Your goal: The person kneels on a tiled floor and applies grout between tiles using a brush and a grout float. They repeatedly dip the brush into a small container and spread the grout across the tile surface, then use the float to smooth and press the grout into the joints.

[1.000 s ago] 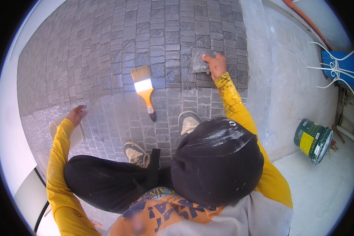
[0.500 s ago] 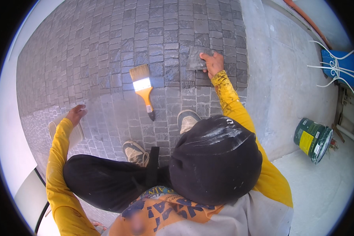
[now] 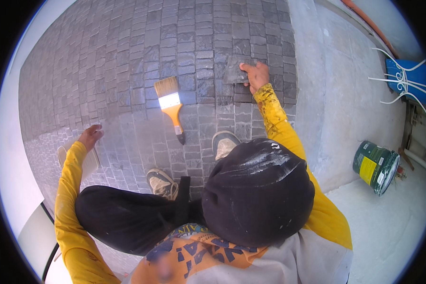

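My right hand [image 3: 256, 77] pinches a flat, grey, roughly square piece [image 3: 236, 70] against the dark block-patterned floor [image 3: 184, 35]; its exact kind I cannot make out. At the left, my left hand [image 3: 90, 137] is closed, fingers bent at the far edge of a pale tub [image 3: 91, 163]. My forearm covers much of that tub. Between the hands lies a wide paintbrush [image 3: 173, 109], with tan bristles pointing away, a shiny metal band and a yellow handle with a dark end. Neither hand touches it.
My shoes [image 3: 162, 183] stand on the blocks just nearer than the brush. Smooth grey concrete [image 3: 319, 94] borders the paving at right. Farther right are a green bucket [image 3: 376, 166] lying tilted and a white curled metal frame [image 3: 403, 81] against a blue object [image 3: 414, 75].
The view has shifted very slightly. Both hands, the grey piece and the brush keep nearly the same places.
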Demonstrator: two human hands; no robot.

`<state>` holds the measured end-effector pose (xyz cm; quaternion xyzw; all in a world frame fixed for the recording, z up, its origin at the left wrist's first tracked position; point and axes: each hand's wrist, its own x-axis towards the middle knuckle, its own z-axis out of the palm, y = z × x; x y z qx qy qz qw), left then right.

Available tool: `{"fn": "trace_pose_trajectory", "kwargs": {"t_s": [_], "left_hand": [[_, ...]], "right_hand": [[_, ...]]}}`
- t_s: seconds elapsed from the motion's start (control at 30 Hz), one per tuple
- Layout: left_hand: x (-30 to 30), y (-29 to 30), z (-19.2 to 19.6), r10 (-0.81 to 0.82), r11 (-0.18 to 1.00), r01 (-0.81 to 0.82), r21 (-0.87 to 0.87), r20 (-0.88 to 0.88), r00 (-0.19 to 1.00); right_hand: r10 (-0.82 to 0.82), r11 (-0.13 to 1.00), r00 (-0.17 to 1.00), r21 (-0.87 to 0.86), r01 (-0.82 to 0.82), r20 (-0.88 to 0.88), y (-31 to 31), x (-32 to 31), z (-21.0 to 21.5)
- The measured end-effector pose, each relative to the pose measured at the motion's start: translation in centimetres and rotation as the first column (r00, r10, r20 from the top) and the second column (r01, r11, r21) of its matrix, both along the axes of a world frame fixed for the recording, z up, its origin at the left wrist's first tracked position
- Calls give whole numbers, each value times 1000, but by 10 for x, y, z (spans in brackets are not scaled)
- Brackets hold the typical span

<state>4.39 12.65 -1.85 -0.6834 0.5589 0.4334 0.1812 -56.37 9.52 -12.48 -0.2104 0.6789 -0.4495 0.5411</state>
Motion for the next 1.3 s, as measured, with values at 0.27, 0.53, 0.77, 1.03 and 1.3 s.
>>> {"fn": "trace_pose_trajectory", "kwargs": {"t_s": [0.27,0.53,0.77,1.03,1.3], "left_hand": [[-5,0,5,14,1000,-15,9,24,1000],[-2,-1,5,37,999,-37,36,-6,999],[2,-1,2,11,1000,-11,-7,6,1000],[2,0,4,32,999,-32,3,-19,999],[7,-2,2,57,998,-57,-10,-28,998]], "right_hand": [[6,1000,1000,-18,-6,2,-1,1,-4],[-36,999,997,18,37,-62,-4,4,3],[-53,999,997,4,54,-58,-6,11,9],[-30,999,997,15,31,-76,-5,12,22],[-199,954,975,-208,215,97,0,-11,21]]}}
